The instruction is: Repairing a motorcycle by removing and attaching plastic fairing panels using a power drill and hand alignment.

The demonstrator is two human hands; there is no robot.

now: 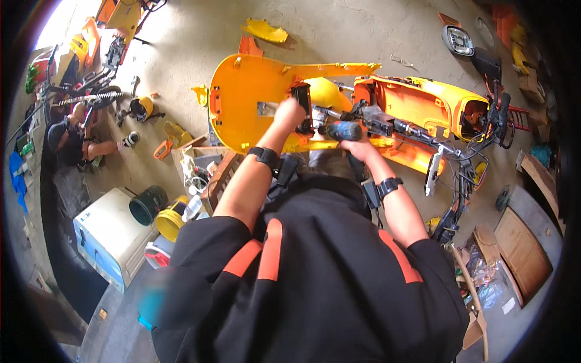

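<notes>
My right hand (358,149) grips a blue-and-black cordless drill (344,130), whose front end points left toward a black part (302,100). This part sits on a large orange-yellow plastic panel (242,115) with a rectangular cut-out. Over the panel, my left hand (291,115) is closed at the black part's edge; its fingertips are partly hidden. To the right of the drill lies a long orange-yellow body shell (423,106). Metal rods and a dark mechanism (381,121) run along its near side. The drill's tip and any screw are too small to make out.
Handlebars with cables (463,154) stand at the right. A yellow fragment (266,30) lies on the floor beyond the panel. Another person (75,142) is at the left among vehicle parts. Nearer are a white-and-blue box (112,233), a yellow bucket (170,222) and a dark green bucket (148,204).
</notes>
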